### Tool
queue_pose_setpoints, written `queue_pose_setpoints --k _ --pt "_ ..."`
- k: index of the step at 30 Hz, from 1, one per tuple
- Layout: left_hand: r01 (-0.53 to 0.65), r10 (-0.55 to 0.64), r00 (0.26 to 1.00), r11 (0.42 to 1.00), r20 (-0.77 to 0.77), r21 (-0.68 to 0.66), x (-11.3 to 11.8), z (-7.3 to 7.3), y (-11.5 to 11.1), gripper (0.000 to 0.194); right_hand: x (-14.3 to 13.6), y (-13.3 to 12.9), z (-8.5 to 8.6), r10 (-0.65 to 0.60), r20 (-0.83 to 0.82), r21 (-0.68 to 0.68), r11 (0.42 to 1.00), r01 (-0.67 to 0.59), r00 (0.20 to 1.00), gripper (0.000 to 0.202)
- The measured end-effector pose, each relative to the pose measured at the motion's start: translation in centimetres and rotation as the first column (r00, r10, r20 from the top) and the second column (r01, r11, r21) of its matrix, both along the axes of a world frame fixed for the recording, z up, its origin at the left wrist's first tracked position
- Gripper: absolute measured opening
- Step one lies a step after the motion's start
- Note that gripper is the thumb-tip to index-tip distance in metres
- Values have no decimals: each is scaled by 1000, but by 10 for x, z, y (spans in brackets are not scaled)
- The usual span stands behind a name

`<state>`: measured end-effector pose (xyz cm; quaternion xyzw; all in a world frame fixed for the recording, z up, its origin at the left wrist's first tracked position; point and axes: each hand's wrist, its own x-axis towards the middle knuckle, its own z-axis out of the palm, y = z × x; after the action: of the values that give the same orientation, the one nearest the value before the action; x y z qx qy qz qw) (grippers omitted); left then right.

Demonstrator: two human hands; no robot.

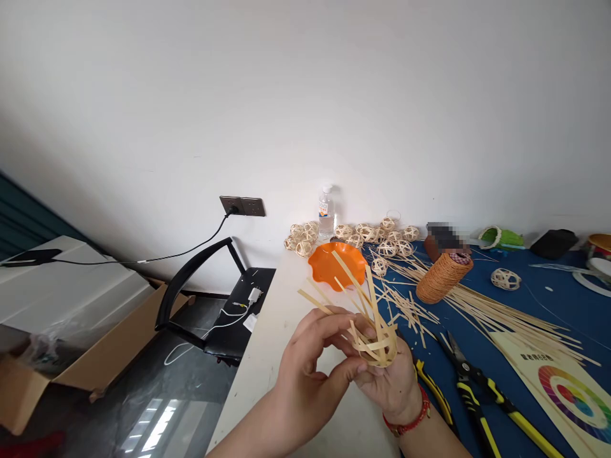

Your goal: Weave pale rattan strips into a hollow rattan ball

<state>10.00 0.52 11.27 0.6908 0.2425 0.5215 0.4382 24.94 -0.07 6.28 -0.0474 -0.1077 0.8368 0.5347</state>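
A partly woven piece of pale bamboo strips (379,346) is held between my two hands, its loose strip ends sticking up and to the left. My left hand (312,369) pinches its left side with thumb and fingers. Beneath and behind it, my right hand (394,381), with a red bracelet at the wrist, cradles the woven part, its fingers partly hidden by the strips. Just beyond the hands lies an orange wavy-edged plate (329,264).
Woven balls (394,238) and a water bottle (326,213) stand along the wall. On the blue mat lie long bamboo strips (515,318), an orange twine spool (442,278), yellow-black shears (477,381) and a colour-wheel sheet (568,394). A black chair (238,318) is left of the table.
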Motion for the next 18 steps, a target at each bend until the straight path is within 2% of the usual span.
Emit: queue_pose_setpoints --k 8,13,18 --pt "-33 35 999 998 -38 54 0 4 -1 56 0 0 0 24 30 -5 1000 -24 999 27" --pt "62 -56 996 995 76 -80 1 5 -1 50 0 -1 -6 -27 54 -43 999 30 998 16" --pt "193 -158 972 959 174 -209 -3 9 1 40 0 -2 -6 -28 26 -2 1000 28 999 9"
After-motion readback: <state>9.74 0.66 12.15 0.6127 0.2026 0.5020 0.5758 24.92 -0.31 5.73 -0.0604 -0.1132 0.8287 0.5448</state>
